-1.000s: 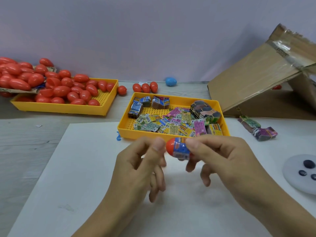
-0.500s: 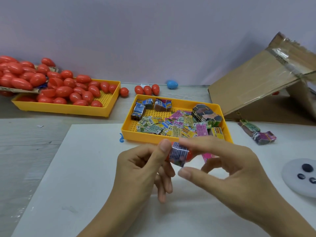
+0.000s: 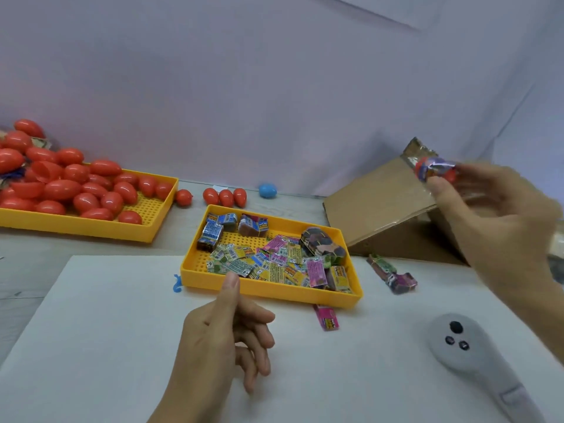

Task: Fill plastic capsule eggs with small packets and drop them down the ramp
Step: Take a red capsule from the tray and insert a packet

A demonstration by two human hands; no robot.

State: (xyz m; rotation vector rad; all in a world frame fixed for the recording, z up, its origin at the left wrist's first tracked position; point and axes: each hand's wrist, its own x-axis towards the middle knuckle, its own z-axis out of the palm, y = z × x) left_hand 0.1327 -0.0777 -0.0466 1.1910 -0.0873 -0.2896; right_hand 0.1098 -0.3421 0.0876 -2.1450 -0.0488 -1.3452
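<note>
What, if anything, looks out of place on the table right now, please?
A pink packet lies on the white mat just outside the packet tray. Several red eggs and one blue egg sit loose behind it, outside the egg tray.

A red capsule egg [image 3: 435, 171] stuffed with a shiny blue-purple packet sits blurred at upper right, over the cardboard ramp [image 3: 378, 206]. Loose colourful packets [image 3: 274, 257] fill the central yellow tray [image 3: 268, 290]; empty red eggs [image 3: 76, 187] pile at left.
</note>
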